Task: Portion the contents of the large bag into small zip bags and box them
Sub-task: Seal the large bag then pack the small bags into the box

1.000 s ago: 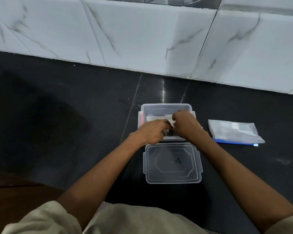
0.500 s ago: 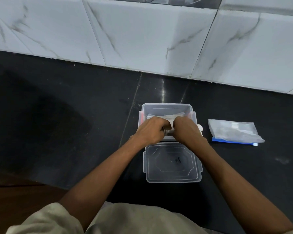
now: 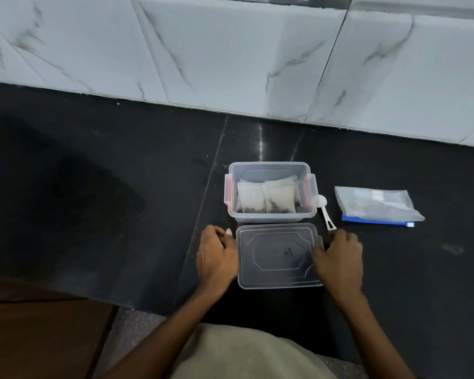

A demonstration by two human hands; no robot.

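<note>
Here the small zip bags (image 3: 266,199) stand upright in a row inside the clear plastic box (image 3: 271,218), which sits open on the black countertop (image 3: 121,187); dark bits lie at the bottom of each bag. The box has red latches on its two short sides. Just in front of it, nearly touching its near wall, the clear lid (image 3: 278,255) lies flat on the counter, with a few dark specks on it.

The left hand (image 3: 216,255) rests against the lid's left edge, knuckles up, fingers curled loosely down along the rim and the thumb pointing toward the far corner. The right hand (image 3: 340,258) mirrors it on the right edge, palm down, fingers bent around the side tab. Both hands touch the lid, but whether they actually grip it or only lie against it I cannot tell. Both forearms come in from the bottom of the view, angled inward toward the lid.

A white scoop (image 3: 324,212) lies just beside the box's right side, its handle end near the right hand's fingers. Farther right, well apart, the large bag (image 3: 378,205) with a blue zip strip lies flat. White marbled tiles (image 3: 230,50) back the counter.
</note>
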